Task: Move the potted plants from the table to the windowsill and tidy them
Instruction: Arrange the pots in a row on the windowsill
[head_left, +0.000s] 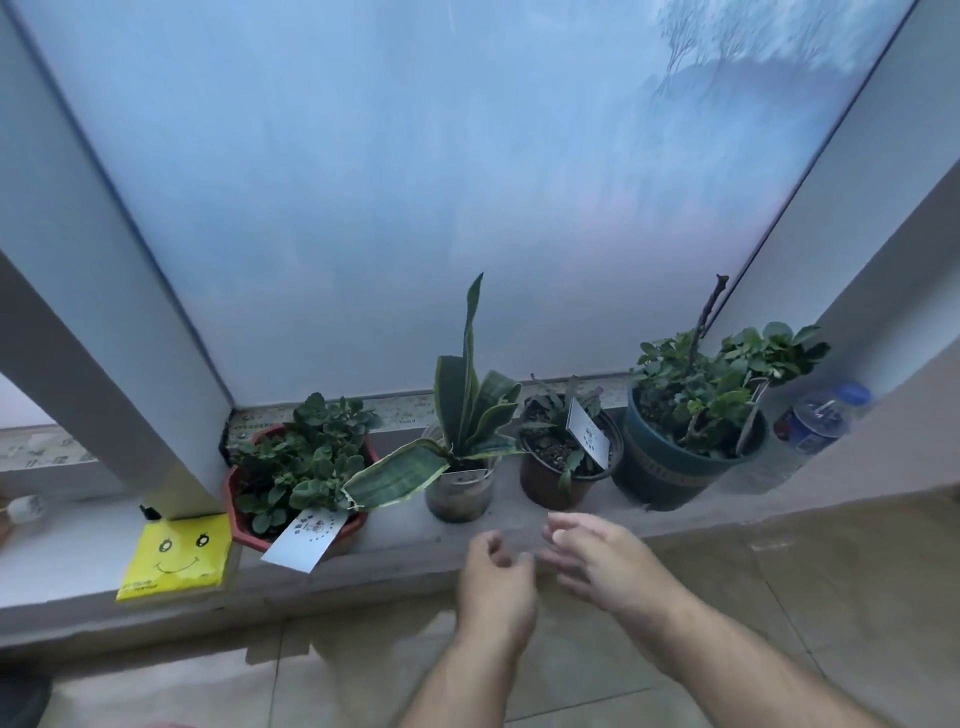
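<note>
Along the windowsill (410, 540) sit four potted plants (470, 415), both empty hands, left hand (496, 582) and right hand (605, 558), hovering nearby, fingers loosely apart.

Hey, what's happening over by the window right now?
Four potted plants stand in a row on the grey windowsill: a red octagonal pot, a clear cup holding a snake plant, a small brown pot and a large dark teal pot. The person's left hand and right hand hover empty just in front of the sill, touching nothing.
</note>
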